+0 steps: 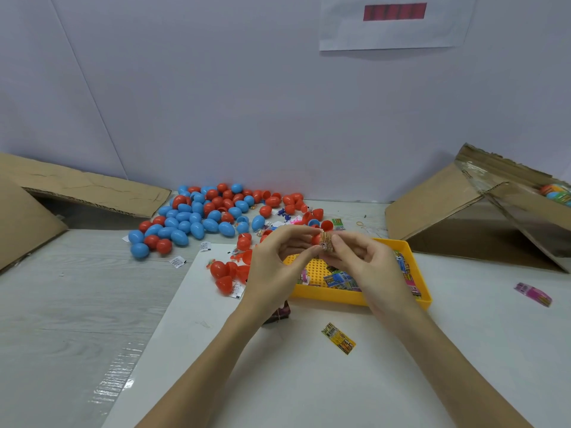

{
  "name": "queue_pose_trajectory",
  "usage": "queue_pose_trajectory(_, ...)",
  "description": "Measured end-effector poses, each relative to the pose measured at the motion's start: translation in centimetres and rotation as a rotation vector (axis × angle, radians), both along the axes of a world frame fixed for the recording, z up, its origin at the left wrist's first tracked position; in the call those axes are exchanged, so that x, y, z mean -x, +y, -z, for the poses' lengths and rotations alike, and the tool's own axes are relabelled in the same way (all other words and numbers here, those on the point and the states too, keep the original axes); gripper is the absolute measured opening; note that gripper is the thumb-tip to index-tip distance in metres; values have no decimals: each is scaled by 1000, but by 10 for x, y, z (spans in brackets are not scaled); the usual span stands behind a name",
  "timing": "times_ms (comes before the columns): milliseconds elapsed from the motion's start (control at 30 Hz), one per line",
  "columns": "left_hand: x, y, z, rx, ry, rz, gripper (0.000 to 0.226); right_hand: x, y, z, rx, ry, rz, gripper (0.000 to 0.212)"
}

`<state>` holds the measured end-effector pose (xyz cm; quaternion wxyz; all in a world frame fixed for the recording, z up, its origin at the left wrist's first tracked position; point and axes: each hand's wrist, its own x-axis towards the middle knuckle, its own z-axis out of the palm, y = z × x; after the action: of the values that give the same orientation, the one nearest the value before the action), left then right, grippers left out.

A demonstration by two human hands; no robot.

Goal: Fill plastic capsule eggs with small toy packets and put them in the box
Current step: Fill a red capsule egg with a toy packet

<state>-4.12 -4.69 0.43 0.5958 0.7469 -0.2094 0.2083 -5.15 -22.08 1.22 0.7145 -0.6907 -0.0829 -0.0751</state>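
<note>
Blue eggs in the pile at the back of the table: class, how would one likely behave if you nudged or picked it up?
A blue egg would probably roll, since it is rounded and lies loose on the flat table. Its glossy shell suggests it may slip in the fingers. It looks like thin plastic, so likely light for its size.

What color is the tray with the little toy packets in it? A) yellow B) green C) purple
A: the tray under the hands is yellow, with packets lying inside it.
</note>
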Motion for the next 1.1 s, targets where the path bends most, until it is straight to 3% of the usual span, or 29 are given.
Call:
queue_pose_trajectory(167,1,-1,-2,-158,-86,16,48,-1,0,2,47,5,6,20)
queue_pose_trajectory(300,1,0,1,-313,-250,-41,37,2,4,4,115,-9,-50,14)
queue_pose_trajectory(400,4,-1,2,-375,-312,-88,40,3,8,6,243,-24,34,22)
queue_pose_trajectory(533,7,-5,1,-374,-366,-135,40,4,10,10,235,-26,122,26)
queue_pose_trajectory(833,8,-6,2,-347,-319,-107,42,2,7,8,237,-90,46,17)
queue_pose_trajectory(933,5,-4,2,-283,-283,-82,38,2,5,4,144,-57,-26,14)
queue_pose_trajectory(1100,3,-6,1,-134,-47,24,56,-4,-3,5,147,-60,19,25)
